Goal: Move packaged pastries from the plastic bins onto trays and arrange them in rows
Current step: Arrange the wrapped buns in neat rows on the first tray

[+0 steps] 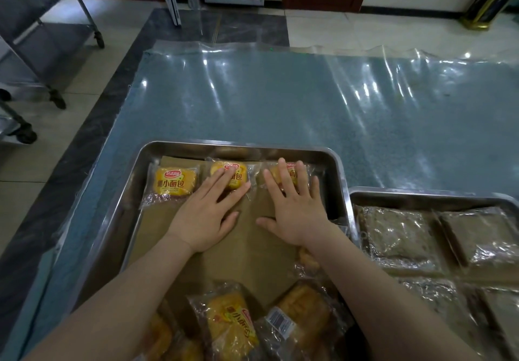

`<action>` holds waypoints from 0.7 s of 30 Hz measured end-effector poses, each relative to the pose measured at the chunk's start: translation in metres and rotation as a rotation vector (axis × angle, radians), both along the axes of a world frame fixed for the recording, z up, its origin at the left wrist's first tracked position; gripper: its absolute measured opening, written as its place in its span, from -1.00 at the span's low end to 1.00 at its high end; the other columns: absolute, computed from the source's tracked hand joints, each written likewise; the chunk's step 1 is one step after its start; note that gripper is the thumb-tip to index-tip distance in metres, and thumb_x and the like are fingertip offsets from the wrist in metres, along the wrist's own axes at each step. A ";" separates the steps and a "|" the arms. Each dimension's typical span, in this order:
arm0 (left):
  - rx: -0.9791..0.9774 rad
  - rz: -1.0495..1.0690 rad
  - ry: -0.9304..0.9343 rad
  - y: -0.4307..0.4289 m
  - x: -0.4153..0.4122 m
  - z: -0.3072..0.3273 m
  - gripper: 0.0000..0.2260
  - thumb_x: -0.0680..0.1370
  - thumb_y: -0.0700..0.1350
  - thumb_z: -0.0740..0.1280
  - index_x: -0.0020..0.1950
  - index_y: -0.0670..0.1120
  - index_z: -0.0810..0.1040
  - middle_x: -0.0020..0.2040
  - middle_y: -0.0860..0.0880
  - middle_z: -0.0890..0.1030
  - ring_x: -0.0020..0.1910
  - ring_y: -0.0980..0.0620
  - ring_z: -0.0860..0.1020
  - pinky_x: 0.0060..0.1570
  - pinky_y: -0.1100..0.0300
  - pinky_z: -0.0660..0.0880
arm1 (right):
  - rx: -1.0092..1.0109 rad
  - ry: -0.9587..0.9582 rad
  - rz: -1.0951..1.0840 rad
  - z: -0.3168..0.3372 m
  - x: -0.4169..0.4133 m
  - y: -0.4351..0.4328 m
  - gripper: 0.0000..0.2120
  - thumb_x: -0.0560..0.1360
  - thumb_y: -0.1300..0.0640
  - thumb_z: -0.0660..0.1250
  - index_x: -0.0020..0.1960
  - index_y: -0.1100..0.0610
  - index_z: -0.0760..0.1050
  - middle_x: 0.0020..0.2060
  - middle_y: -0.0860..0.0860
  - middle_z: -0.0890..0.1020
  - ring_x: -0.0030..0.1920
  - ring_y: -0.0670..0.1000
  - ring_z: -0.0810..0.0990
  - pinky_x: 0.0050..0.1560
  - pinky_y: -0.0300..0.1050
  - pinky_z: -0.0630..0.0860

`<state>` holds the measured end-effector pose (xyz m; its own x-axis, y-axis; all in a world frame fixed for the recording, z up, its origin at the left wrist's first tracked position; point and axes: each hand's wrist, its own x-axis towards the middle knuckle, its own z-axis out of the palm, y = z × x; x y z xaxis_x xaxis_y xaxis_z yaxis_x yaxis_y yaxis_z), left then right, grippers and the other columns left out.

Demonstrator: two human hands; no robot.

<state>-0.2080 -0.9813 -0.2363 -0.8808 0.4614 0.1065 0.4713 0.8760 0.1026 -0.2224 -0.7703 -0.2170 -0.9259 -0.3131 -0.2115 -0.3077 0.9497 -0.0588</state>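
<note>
Head view. Both hands lie flat, with straight and spread fingers, and grip nothing. The left hand presses its fingertips on the middle pastry pack. The right hand covers with its fingers the right pastry pack. Just to the left of the left hand lies a third pack, the left pastry pack, and no hand touches it. These three packs make one row along the far wall of the tray, beyond the knuckles. Each is a small rounded yellow bun in clear, shiny, wrinkled film with a red and yellow label.

The tray is of steel, rectangular, with rounded corners and a raised rim. Its floor is covered by matte brown paper, and both palms rest on it.

Under the forearms, near the wrists, is a loose pile of packs of the same kind, tilted and overlapping (at least four, but the exact number I cannot tell).

To the right of the right hand, just beside the first tray, stands a second steel tray. It holds flat square packs of a grey-brown colour in crinkled film; at least four show, some cut by the picture's edge.

Both trays stand on a table with a speckled blue-grey top under a glossy, wavy plastic sheet. Far to the left of the left hand is a metal trolley on wheels.
</note>
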 end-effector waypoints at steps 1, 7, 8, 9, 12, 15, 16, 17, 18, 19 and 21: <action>0.002 -0.002 -0.013 0.000 0.000 0.001 -0.50 0.57 0.08 0.14 0.50 0.08 0.18 0.53 -0.14 0.12 0.49 -0.13 0.08 0.33 -0.10 0.28 | -0.001 0.001 -0.005 0.000 0.003 -0.001 -0.10 0.47 -0.38 0.11 0.51 -0.06 -0.39 0.46 0.06 -0.46 0.41 0.23 -0.51 0.37 0.31 -0.37; -0.005 -0.011 0.021 0.001 0.002 0.003 -0.58 0.56 0.01 0.17 0.42 -0.01 0.38 0.47 -0.18 0.26 0.43 -0.16 0.27 0.12 -0.08 0.48 | 0.007 0.081 -0.033 0.000 0.031 -0.010 -0.02 0.47 -0.33 0.19 0.51 0.08 -0.38 0.48 0.13 -0.41 0.43 0.21 -0.48 0.40 0.29 -0.33; -0.015 -0.022 0.044 0.001 0.002 0.003 -0.58 0.57 0.01 0.13 0.42 -0.03 0.39 0.47 -0.19 0.28 0.43 -0.16 0.27 0.18 -0.08 0.44 | 0.006 0.059 -0.037 0.002 0.033 -0.011 -0.03 0.48 -0.33 0.18 0.52 0.10 -0.36 0.48 0.13 -0.39 0.44 0.20 -0.46 0.42 0.29 -0.30; -0.022 -0.029 0.061 0.002 0.003 0.003 -0.56 0.57 0.02 0.09 0.42 -0.05 0.38 0.46 -0.19 0.28 0.43 -0.16 0.26 0.23 -0.09 0.39 | -0.003 0.036 -0.043 0.005 0.035 -0.011 -0.05 0.49 -0.31 0.18 0.52 0.11 -0.33 0.49 0.12 -0.37 0.45 0.19 -0.44 0.44 0.28 -0.27; 0.027 0.044 0.076 -0.001 0.010 0.006 -0.54 0.58 0.02 0.04 0.45 -0.07 0.29 0.48 -0.17 0.23 0.47 -0.13 0.17 0.35 -0.12 0.29 | -0.071 0.051 -0.074 0.019 0.043 -0.006 -0.17 0.53 -0.22 0.18 0.55 0.11 -0.20 0.52 0.08 -0.30 0.48 0.13 -0.38 0.44 0.22 -0.27; 0.124 0.208 0.041 -0.014 0.024 0.004 -0.53 0.59 0.04 0.02 0.48 -0.05 0.21 0.52 -0.07 0.10 0.51 -0.05 0.04 0.38 -0.03 0.18 | -0.179 0.091 -0.097 0.031 0.062 0.012 -0.56 0.59 -0.11 0.10 0.34 0.10 0.41 0.55 0.03 -0.03 0.54 0.04 -0.13 0.48 0.11 -0.09; 0.151 0.252 0.037 -0.020 0.030 0.002 -0.54 0.60 0.02 0.04 0.49 -0.05 0.21 0.52 -0.05 0.08 0.51 -0.03 0.01 0.38 -0.02 0.17 | -0.212 0.105 -0.109 0.034 0.071 0.022 -0.63 0.59 -0.09 0.10 0.22 0.07 0.52 0.52 0.03 0.15 0.52 0.03 0.05 0.47 0.05 0.04; 0.180 0.296 0.032 -0.024 0.037 0.001 -0.56 0.61 0.00 0.07 0.49 -0.06 0.21 0.52 -0.02 0.07 0.51 0.00 -0.01 0.37 -0.02 0.18 | -0.242 0.121 -0.122 0.035 0.081 0.031 -0.67 0.59 -0.07 0.11 0.17 0.05 0.55 0.45 0.02 0.33 0.46 0.02 0.23 0.42 -0.01 0.17; 0.210 0.341 0.022 -0.029 0.043 0.001 -0.56 0.61 -0.03 0.09 0.50 -0.05 0.20 0.52 0.00 0.05 0.51 0.03 -0.02 0.36 -0.04 0.20 | -0.268 0.135 -0.131 0.037 0.090 0.040 -0.70 0.58 -0.04 0.15 0.17 0.04 0.56 0.36 -0.01 0.44 0.38 -0.01 0.33 0.37 -0.07 0.24; 0.236 0.381 0.005 -0.033 0.049 0.002 -0.55 0.61 -0.05 0.12 0.50 -0.05 0.18 0.52 0.02 0.04 0.50 0.05 -0.02 0.36 -0.06 0.21 | -0.290 0.140 -0.129 0.039 0.099 0.046 -0.72 0.58 -0.02 0.18 0.18 0.05 0.55 0.31 -0.02 0.48 0.35 -0.02 0.37 0.36 -0.11 0.25; 0.260 0.433 -0.043 -0.040 0.061 0.004 -0.52 0.60 -0.04 0.13 0.52 -0.03 0.14 0.54 0.01 0.04 0.50 0.05 -0.01 0.37 -0.10 0.23 | -0.301 0.122 -0.077 0.040 0.110 0.050 -0.71 0.57 0.01 0.23 0.22 0.07 0.54 0.33 -0.02 0.47 0.38 -0.02 0.34 0.41 -0.13 0.18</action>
